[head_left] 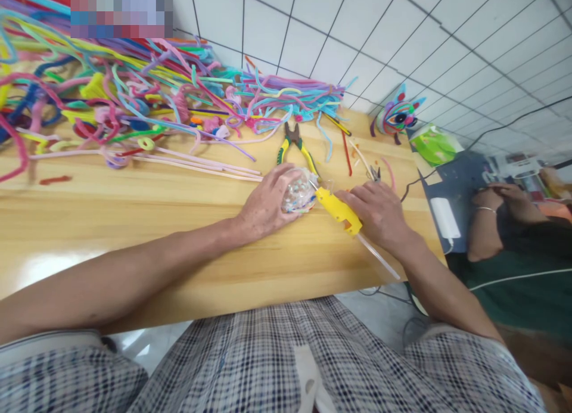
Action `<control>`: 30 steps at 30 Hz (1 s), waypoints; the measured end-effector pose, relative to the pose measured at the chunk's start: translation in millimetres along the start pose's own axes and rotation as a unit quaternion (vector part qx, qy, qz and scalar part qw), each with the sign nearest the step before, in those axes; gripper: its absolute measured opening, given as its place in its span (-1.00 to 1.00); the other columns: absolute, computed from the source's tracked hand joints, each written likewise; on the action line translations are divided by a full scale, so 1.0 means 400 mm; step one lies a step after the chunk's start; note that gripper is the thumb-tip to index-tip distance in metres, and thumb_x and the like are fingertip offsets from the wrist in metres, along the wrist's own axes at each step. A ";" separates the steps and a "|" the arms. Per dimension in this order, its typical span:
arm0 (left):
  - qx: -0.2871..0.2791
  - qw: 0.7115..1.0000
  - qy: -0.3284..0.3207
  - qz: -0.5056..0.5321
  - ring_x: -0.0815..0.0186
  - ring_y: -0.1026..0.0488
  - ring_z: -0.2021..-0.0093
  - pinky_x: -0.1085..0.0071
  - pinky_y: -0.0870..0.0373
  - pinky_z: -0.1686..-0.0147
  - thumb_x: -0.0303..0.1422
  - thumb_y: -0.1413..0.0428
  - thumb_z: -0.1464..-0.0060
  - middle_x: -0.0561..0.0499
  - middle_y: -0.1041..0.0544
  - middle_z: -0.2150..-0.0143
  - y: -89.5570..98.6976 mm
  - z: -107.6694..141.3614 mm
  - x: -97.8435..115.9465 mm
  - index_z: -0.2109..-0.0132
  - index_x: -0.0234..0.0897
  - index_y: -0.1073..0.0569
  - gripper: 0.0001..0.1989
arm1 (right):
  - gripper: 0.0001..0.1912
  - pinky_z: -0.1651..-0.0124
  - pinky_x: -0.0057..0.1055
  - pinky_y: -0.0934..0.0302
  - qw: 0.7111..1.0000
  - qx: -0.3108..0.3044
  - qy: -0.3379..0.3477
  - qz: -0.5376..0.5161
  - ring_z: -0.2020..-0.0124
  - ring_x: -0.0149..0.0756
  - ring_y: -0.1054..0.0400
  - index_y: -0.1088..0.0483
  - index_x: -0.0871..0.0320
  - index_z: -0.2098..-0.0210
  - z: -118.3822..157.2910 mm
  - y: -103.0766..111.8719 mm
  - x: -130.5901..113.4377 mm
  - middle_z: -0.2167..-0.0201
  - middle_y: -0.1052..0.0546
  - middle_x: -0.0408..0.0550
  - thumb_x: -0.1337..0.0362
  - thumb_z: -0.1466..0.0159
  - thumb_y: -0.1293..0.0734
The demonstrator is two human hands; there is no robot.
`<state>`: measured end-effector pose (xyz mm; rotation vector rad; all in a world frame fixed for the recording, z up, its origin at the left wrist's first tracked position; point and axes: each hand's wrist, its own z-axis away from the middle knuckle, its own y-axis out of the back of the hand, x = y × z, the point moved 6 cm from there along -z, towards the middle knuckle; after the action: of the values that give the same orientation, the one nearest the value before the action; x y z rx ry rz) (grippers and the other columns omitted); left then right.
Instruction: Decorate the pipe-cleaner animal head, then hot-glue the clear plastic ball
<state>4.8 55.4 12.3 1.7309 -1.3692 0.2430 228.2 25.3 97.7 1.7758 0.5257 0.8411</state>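
Observation:
My left hand (268, 201) is wrapped round the left side of a clear rounded thing (298, 191) with coloured specks, perhaps a plastic container or bag; its exact kind I cannot make out. In my right hand (379, 213) is a yellow hot glue gun (337, 210). Its metal nozzle points left and meets the upper right edge of the clear thing, though I cannot tell if they touch. A clear glue stick (379, 257) sticks out of the gun's back end. Just beyond the left hand lie pliers (292, 139) with green and yellow handles, jaws pointing away.
Many coloured pipe cleaners (134, 103) are heaped along the table's back left. At the back right stands a striped animal figure (397, 118), near a green packet (435, 145). A white power strip (445, 217) and another person's arms (489, 216) are to the right.

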 end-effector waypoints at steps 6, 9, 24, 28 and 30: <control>0.000 1.000 0.003 0.003 -0.08 -0.36 -0.49 -0.15 -0.46 -0.44 -0.21 -0.46 -0.15 -0.25 -0.37 -0.44 0.000 0.000 -0.002 -0.46 -0.09 -0.14 -0.09 | -0.76 0.17 -0.20 -0.02 0.999 0.026 0.019 0.028 0.26 -0.15 -0.24 -0.49 0.11 -0.13 -0.007 0.014 -0.016 0.34 -0.54 -0.07 0.34 -0.54 -0.27; -0.003 1.000 0.005 0.002 -0.09 -0.36 -0.50 -0.16 -0.44 -0.45 -0.19 -0.46 -0.16 -0.26 -0.37 -0.44 0.001 -0.001 -0.003 -0.47 -0.10 -0.15 -0.10 | -0.78 0.17 -0.21 -0.03 0.998 0.035 0.034 0.042 0.27 -0.15 -0.23 -0.49 0.13 -0.10 -0.013 0.023 -0.029 0.36 -0.54 -0.08 0.35 -0.55 -0.26; 0.013 1.000 0.004 0.003 -0.06 -0.37 -0.48 -0.08 -0.47 -0.44 -0.26 -0.47 -0.11 -0.24 -0.37 -0.42 -0.005 0.000 -0.004 -0.45 -0.13 -0.19 -0.10 | -0.75 0.18 -0.20 -0.01 0.999 0.029 -0.024 0.023 0.24 -0.15 -0.27 -0.54 0.09 -0.12 0.009 -0.015 -0.002 0.34 -0.55 -0.06 0.31 -0.53 -0.29; 0.008 1.000 0.015 -0.003 -0.08 -0.37 -0.48 -0.08 -0.45 -0.45 -0.30 -0.50 -0.06 -0.25 -0.36 -0.43 -0.004 0.000 -0.005 -0.44 -0.13 -0.18 -0.06 | -0.73 0.16 -0.20 -0.03 0.998 0.046 -0.030 0.014 0.24 -0.15 -0.28 -0.56 0.11 -0.09 0.012 -0.026 0.003 0.32 -0.56 -0.04 0.36 -0.51 -0.26; 0.001 1.000 0.018 -0.001 -0.07 -0.37 -0.49 -0.08 -0.44 -0.46 -0.30 -0.49 -0.07 -0.23 -0.35 -0.44 -0.004 0.001 -0.005 -0.45 -0.11 -0.17 -0.06 | -0.73 0.16 -0.20 -0.01 0.998 0.038 -0.046 0.008 0.24 -0.13 -0.28 -0.56 0.11 -0.08 0.015 -0.035 0.009 0.32 -0.56 -0.03 0.34 -0.50 -0.27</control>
<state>5.4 56.7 10.0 1.7211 -1.3419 0.2733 235.8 29.0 84.5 1.8804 0.4896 0.7552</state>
